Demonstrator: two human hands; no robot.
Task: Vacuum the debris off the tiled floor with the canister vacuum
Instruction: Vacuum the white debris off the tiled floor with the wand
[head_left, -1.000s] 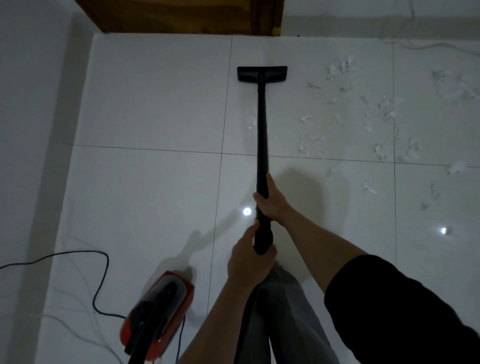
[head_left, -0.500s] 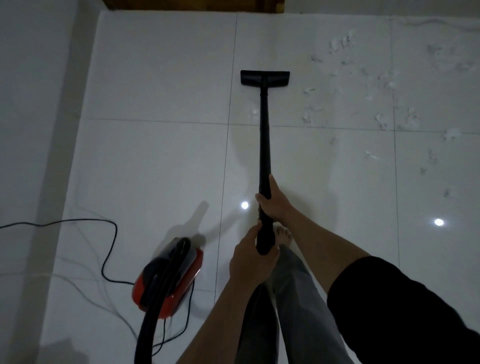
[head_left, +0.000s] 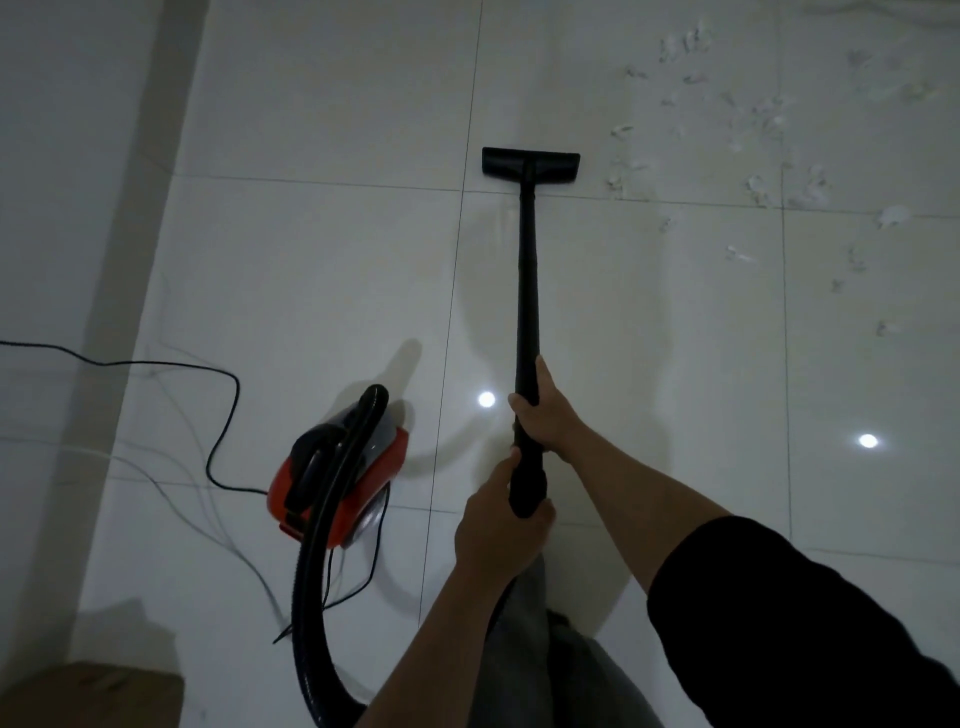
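- A thin black power cord (head_left: 156, 364) snakes across the white glossy tiled floor (head_left: 311, 260) to the red-and-black canister vacuum (head_left: 337, 478), near the left side.
- A black ribbed hose (head_left: 306, 613) curves off the canister.
- The left hand (head_left: 498, 525) grips the long black wand (head_left: 527, 291) at its lower end.
- The right hand (head_left: 545, 410) clasps it higher.
- The flat black floor nozzle (head_left: 530, 165) rests beside scattered whitish debris (head_left: 753, 156), far right.

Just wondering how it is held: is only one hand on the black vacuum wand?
No: the right hand grips the wand higher up and the left hand grips its lower end.
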